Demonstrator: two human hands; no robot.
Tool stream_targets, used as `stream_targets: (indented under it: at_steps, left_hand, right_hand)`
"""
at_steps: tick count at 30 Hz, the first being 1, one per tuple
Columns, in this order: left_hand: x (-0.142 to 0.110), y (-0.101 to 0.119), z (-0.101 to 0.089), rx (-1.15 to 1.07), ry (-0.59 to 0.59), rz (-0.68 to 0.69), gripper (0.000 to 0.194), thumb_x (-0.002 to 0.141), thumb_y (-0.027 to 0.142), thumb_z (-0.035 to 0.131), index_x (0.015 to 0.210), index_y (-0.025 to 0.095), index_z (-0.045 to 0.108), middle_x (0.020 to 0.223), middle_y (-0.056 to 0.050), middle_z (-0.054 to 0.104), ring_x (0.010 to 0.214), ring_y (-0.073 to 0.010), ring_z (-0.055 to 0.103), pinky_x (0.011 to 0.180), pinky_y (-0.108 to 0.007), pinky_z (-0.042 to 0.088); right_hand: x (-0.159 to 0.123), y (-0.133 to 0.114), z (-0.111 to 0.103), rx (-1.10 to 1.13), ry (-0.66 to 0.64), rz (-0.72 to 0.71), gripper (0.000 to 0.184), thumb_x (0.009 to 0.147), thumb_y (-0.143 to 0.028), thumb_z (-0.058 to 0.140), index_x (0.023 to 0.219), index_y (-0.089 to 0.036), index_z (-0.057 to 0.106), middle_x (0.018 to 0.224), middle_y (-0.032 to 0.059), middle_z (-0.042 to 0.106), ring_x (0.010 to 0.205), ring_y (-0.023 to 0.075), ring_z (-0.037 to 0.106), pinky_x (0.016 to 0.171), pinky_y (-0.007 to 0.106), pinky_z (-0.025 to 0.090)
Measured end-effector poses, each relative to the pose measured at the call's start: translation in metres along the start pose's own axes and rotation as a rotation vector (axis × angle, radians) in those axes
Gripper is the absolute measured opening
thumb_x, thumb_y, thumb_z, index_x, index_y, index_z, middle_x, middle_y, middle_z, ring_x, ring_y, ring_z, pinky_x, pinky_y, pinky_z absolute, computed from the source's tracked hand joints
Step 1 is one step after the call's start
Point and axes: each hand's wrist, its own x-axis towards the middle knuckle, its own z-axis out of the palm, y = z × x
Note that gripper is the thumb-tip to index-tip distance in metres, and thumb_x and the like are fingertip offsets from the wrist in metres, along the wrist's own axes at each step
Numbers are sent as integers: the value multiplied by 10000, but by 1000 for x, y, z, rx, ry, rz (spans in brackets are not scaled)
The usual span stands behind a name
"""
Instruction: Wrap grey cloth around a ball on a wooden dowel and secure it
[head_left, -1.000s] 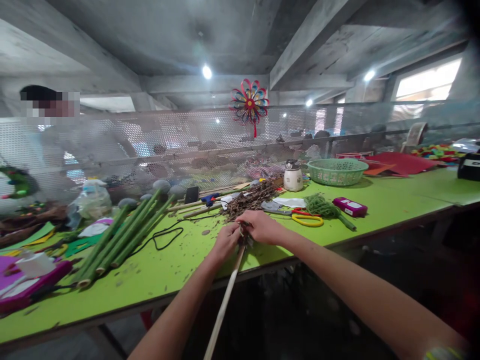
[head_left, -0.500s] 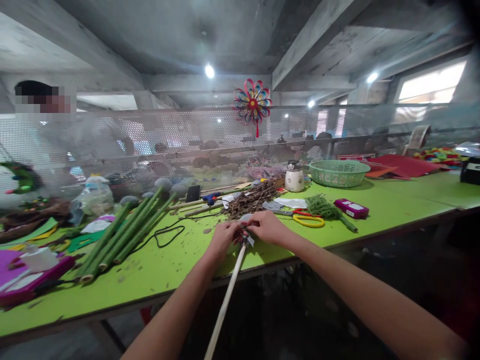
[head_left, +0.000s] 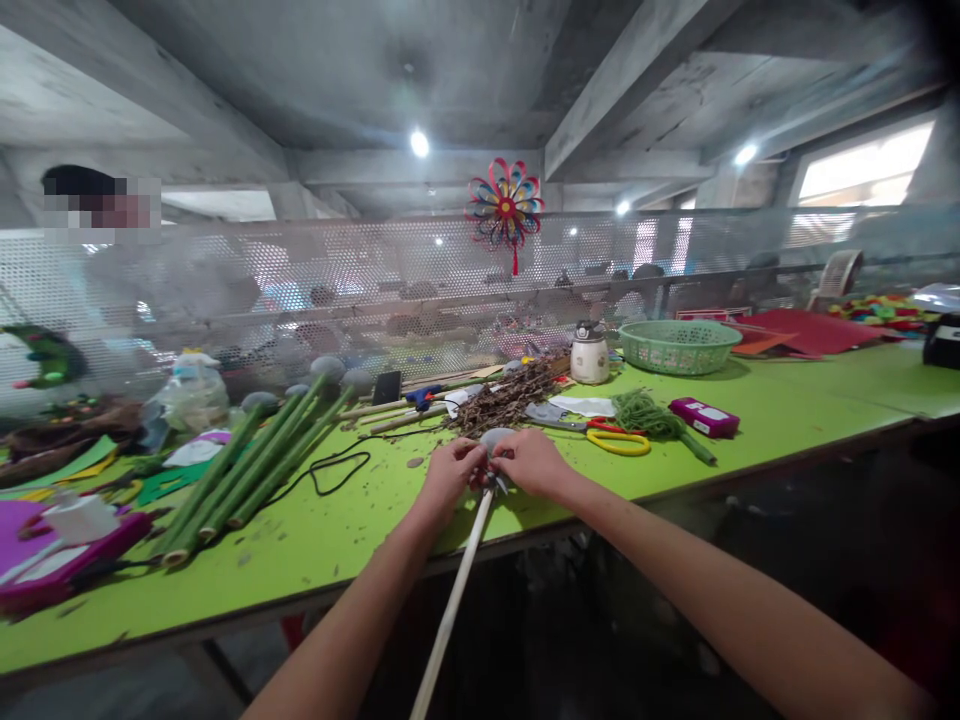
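Observation:
A pale wooden stick (head_left: 456, 610) runs from the bottom of the view up to the table's front edge, its far end between my hands. At that end a grey rounded piece (head_left: 495, 437) shows just behind my fingers, with small grey scraps at the joint. My left hand (head_left: 454, 470) is closed, fingertips pinching at the stick's head from the left. From the right my right hand (head_left: 534, 462) pinches at the same spot, thumb and forefinger together. What exactly lies between the fingertips is too small to make out.
Green-wrapped sticks with grey heads (head_left: 247, 470) lie at left beside a black cable (head_left: 337, 470). Behind my hands is a pile of dry twigs (head_left: 514, 395). Scissors (head_left: 619, 440), green twine (head_left: 645, 412), a purple box (head_left: 703, 417) and a green basket (head_left: 679, 348) stand right. A person stands behind the mesh screen.
My right hand has lowered slightly and its fingers have drawn in, so more of the grey rounded piece shows. The person behind the screen has shifted a little right.

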Motion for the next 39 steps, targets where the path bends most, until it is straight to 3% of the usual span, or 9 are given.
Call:
stream_targets:
  at_steps: [4,8,10,16,22,27,32,39]
  left_hand:
    - [-4,1,-3,-88,8,-56,177,688,324,608,720,181,508,584,-10,648,455,-123,565,432,-210,389]
    - [-9,3,-10,-249,-157,-141,80,629,167,611,675,154,547,749,-69,696,596,-118,611,517,-197,414]
    - [-11,3,-12,-222,-210,-126,110,599,125,659,700,134,616,775,-73,699,623,-109,600,522,-187,396]
    - [-10,2,-6,-60,-108,-62,380,551,151,747,929,131,718,757,-60,717,640,-134,601,616,-244,437]
    - [-8,1,1,88,-25,67,292,532,139,706,822,123,734,680,-29,712,612,-148,592,631,-270,453]
    - [-7,1,4,64,-15,96,246,613,241,684,825,137,617,545,8,648,474,-112,532,469,-215,377]
    - [-9,3,5,-52,55,28,233,631,172,561,789,216,396,510,32,633,436,-120,535,411,-187,313]
    - [-11,8,5,-105,3,-59,158,662,207,482,774,226,373,562,19,652,472,-124,563,445,-191,334]
  right_hand:
    - [-1,-1,2,-26,27,19,170,745,-202,588,654,-213,730,621,24,676,563,139,530,535,235,309]
    - [-2,-2,2,-44,46,77,202,753,-211,566,621,-198,719,632,47,683,585,154,542,548,245,309]
    - [-2,-2,3,-47,51,112,213,746,-205,561,595,-194,711,620,56,681,573,159,538,535,251,297]
    - [-4,-2,7,7,62,178,209,717,-172,556,572,-178,706,586,54,668,548,146,527,533,249,299]
    - [-7,-1,10,136,89,241,185,675,-141,565,568,-157,716,554,40,655,546,132,536,532,232,317]
    - [-10,1,16,299,149,293,189,678,-183,566,568,-138,712,527,35,635,522,127,527,510,224,327]
    - [-17,4,27,486,217,323,200,672,-237,557,579,-123,692,510,22,596,510,121,484,491,223,321]
    - [-22,7,29,774,246,411,204,612,-308,595,590,-117,663,493,-3,559,456,91,422,460,221,321]
